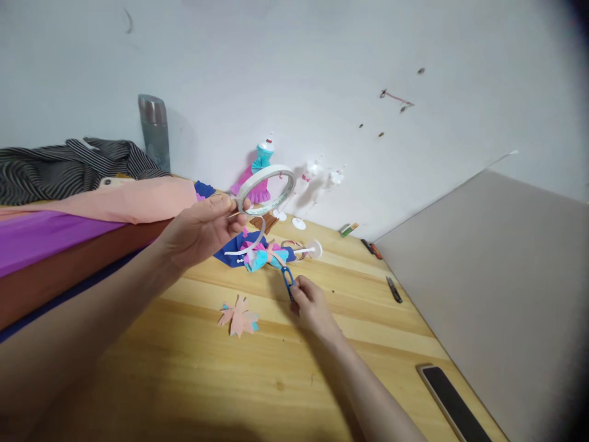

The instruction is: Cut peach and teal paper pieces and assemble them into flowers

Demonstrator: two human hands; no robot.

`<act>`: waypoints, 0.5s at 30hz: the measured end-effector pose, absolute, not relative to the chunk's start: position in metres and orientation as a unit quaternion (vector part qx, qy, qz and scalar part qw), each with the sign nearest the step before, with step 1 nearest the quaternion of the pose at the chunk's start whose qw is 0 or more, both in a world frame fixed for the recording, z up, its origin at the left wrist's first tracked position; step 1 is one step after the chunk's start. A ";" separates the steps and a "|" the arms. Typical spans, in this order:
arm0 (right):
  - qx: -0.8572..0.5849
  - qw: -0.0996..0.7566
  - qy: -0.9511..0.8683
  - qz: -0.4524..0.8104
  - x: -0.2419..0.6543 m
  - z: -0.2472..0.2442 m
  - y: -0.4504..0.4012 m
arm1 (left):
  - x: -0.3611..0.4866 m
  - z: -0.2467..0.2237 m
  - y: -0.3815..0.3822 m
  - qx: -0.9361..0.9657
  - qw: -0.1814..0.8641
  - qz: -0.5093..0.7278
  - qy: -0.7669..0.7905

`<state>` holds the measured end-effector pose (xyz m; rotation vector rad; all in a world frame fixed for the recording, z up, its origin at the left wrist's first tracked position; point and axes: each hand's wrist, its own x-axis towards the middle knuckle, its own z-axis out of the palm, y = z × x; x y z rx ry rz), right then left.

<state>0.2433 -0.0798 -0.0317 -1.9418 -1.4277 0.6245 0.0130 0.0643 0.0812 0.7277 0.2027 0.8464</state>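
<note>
My left hand (205, 224) is closed on a roll of white double-sided tape (252, 184), held up above the table. A loose strip of tape (256, 243) curls down from the roll. My right hand (315, 307) is low over the table, its fingers closed at the handle of blue-handled scissors (288, 276); the blades are hard to make out. Just beyond the scissors lies a small dress form (262, 256) wrapped in turquoise and pink paper, with a white stand (315, 248). A peach paper cutout (239, 316) with turquoise bits rests nearer to me.
Another dressed form (263, 156) stands by the wall, beside white bare ones (311, 169). Peach (138, 199) and purple (55, 236) paper sheets lie left, near striped cloth (41, 169) and a bottle (154, 132). A cutter (394, 290) and a phone (453, 402) lie right.
</note>
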 end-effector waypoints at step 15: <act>-0.508 0.568 -0.469 0.447 0.203 0.003 -0.063 | 0.017 0.079 0.059 0.369 0.853 0.358 0.089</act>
